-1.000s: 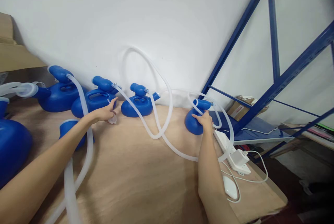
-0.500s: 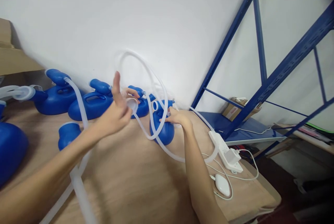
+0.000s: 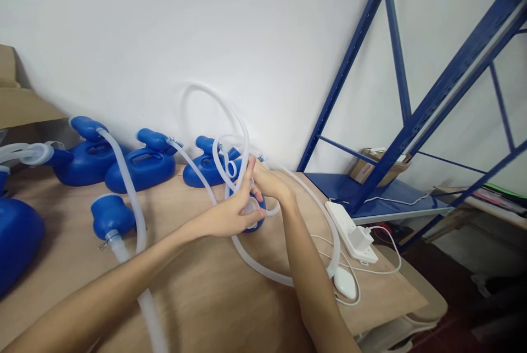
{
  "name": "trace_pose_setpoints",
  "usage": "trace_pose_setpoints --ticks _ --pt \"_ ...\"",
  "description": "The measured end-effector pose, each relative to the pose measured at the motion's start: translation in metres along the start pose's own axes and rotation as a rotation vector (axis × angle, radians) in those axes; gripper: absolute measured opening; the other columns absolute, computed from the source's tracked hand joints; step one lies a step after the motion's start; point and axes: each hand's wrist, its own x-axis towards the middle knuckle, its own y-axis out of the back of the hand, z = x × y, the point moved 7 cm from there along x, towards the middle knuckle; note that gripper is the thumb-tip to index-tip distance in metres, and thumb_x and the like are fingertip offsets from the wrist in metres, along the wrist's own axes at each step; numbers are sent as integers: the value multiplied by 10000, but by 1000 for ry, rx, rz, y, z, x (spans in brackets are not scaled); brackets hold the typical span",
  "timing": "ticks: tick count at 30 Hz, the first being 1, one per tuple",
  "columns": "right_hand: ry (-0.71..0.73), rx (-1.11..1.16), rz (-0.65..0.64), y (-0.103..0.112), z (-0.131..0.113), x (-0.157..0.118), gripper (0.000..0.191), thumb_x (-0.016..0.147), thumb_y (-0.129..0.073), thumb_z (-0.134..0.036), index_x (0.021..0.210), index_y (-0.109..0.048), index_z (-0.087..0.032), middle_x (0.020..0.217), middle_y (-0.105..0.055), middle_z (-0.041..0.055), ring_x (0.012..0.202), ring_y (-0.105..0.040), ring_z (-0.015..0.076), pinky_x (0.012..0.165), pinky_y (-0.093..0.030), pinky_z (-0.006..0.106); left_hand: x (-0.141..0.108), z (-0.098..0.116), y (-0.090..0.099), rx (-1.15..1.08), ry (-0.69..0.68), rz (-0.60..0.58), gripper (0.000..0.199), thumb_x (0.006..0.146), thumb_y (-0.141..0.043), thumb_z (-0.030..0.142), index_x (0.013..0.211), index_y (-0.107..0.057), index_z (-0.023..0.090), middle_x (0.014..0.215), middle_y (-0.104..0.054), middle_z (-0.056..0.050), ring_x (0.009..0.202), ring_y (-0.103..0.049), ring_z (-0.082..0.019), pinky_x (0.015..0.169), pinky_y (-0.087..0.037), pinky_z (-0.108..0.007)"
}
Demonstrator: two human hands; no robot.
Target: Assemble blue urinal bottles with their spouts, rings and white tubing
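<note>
My left hand (image 3: 236, 209) is closed on a clear round cap (image 3: 250, 208), held in front of a small blue bottle (image 3: 255, 227). My right hand (image 3: 265, 180) reaches over the same bottle from the right, close beside my left hand. Its fingers are largely hidden behind the left hand and the tubing, so their grip cannot be made out. A translucent tube (image 3: 242, 122) loops up above both hands and lies against the bottle's neck. Further left, blue bottles with handles (image 3: 142, 171) stand along the wall.
A blue neck piece with a tube (image 3: 111, 216) lies on the wooden table (image 3: 206, 298) at the left. A white power strip (image 3: 349, 232) and a white charging case (image 3: 345, 283) are at the right. Beyond them stands a blue metal shelf (image 3: 387, 199). Cardboard (image 3: 28, 106) is at the far left.
My left hand has moved right and down with the clear cap, from above the table to the bottle beside my right hand. The tube loop has shifted, and the view has moved slightly.
</note>
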Motion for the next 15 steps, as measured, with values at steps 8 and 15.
trace_pose_setpoints --ticks 8,15 --pt "-95 -8 158 -25 29 12 690 908 -749 -325 1552 -508 -273 1587 -483 119 1493 -385 349 1257 -251 583 2 -54 35 112 262 9 1171 693 -609 132 1704 -41 297 1236 -558 -116 1002 -636 -255 800 -579 -380" --pt "-23 54 58 -3 16 8 648 748 -921 -522 1292 -739 -221 1190 -672 93 1157 -618 305 1031 -479 432 -12 -9 97 511 114 114 1110 936 -651 368 1687 147 195 1173 -675 -94 1012 -691 -251 950 -553 -386"
